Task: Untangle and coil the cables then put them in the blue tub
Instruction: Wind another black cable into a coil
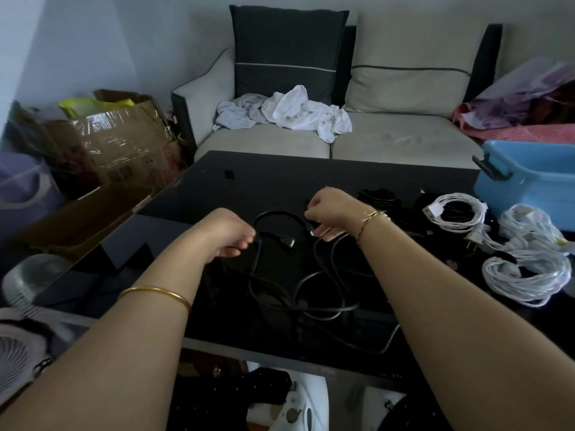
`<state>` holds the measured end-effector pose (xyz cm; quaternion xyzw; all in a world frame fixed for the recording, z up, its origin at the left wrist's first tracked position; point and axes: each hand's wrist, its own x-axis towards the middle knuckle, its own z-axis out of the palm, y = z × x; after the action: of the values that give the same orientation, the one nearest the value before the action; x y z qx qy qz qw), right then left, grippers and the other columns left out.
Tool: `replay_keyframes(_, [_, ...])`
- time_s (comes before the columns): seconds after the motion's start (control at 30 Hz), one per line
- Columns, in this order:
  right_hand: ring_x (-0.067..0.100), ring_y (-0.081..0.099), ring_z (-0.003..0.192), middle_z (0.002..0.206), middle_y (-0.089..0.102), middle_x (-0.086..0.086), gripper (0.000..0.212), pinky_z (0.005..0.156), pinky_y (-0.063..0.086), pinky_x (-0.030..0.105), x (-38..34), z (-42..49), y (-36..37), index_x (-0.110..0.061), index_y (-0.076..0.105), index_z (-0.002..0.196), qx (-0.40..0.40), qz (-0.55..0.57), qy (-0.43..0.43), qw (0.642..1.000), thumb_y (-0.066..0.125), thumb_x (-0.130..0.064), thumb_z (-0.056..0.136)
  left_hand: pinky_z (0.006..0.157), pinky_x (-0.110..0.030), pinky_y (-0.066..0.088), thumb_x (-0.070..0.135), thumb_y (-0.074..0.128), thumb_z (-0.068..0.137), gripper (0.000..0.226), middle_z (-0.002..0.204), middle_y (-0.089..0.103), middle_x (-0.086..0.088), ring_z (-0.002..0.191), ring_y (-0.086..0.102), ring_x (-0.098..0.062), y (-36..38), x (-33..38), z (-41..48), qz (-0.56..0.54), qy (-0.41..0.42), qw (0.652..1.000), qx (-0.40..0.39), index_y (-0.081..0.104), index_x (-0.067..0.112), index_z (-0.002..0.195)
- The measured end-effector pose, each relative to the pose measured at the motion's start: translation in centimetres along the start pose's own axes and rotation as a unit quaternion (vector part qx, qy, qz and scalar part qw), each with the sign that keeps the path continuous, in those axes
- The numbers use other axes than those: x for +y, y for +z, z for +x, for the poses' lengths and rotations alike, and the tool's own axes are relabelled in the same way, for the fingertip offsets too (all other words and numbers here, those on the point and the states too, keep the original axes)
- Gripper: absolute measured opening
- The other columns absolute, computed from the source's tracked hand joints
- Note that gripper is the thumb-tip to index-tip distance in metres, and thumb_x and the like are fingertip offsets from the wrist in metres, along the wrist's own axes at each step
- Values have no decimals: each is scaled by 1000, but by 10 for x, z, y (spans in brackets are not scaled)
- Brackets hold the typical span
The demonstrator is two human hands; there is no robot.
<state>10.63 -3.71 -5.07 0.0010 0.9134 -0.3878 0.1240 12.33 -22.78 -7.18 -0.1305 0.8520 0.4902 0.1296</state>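
- Head view: a long black rubber-sheathed cable [280,212] lay in loose crossing loops on the dark glossy tabletop [280,178], from its middle down to the near edge.
- The left hand [231,236] had its fingers curled, pinching one strand of this cable at the fingertips, just above the tangle.
- The right hand [326,209] was also closed round the cable, thumb and fingers gripping it close to a small pale tip. Whether that tip was a plug end, I could not tell.
- Between the two hands the cable rose in an arch, and a blocky black connector [291,243] hung below it, nearer the left hand.
- The relation that mattered: the slack ran from both grips towards the near edge, so the knotted part lay below and between the hands, about equally close to each. Drawing the hands apart looked likely to tighten the crossings rather than free them.
- The rectangular blue plastic tub [535,188] stood at the far right corner, on the right hand's side and well apart from the tangle.
- Bundles of white cable [454,213] sat near the right edge, between the tangle and the tub, and a darker coil [378,194] lay just beyond the right hand.
- Hard to read: black cable on black glass, so several crossings were lost. The tub's interior was cut off by the frame.
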Motion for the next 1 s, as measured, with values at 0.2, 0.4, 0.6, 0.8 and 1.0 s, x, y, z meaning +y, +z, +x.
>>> replay_keyframes(0.2, [33,62,81,82,60,16,29,61,47,34,24,19,24,-4,48,76,50,-93,18,994,51,-24,97,102,-39,38,25,64,90,55,141,40,-14,129,38,-35,3,-21,6,277,17,957,88,42,12,139])
replay_keyframes(0.4, [32,59,102,119,56,14,26,77,48,33,37,31,39,-3,57,112,87,-201,9,976,56,-20,92,94,-35,45,11,59,92,41,132,48,-13,116,52,-29,6,-40,15,278,52,953,105,48,10,131])
replay_keyframes(0.6, [32,64,93,110,62,17,23,80,56,42,48,43,29,-7,58,107,228,97,15,969,52,-2,85,80,-31,43,12,57,92,22,113,55,-11,102,55,-26,12,-36,13,292,58,949,99,53,7,113])
replay_keyframes(0.8, [10,55,61,90,57,1,26,50,52,17,40,38,9,-12,54,106,333,342,-6,879,43,7,92,46,-26,43,17,47,98,30,100,62,-20,55,58,-21,15,-24,18,132,-6,980,146,57,-6,114])
replay_keyframes(1.0, [34,65,90,109,60,16,35,78,57,47,70,43,5,-1,58,110,374,275,107,879,44,9,80,41,-20,48,14,41,101,30,106,56,-13,52,50,-14,3,-1,17,-274,22,925,261,48,-1,126])
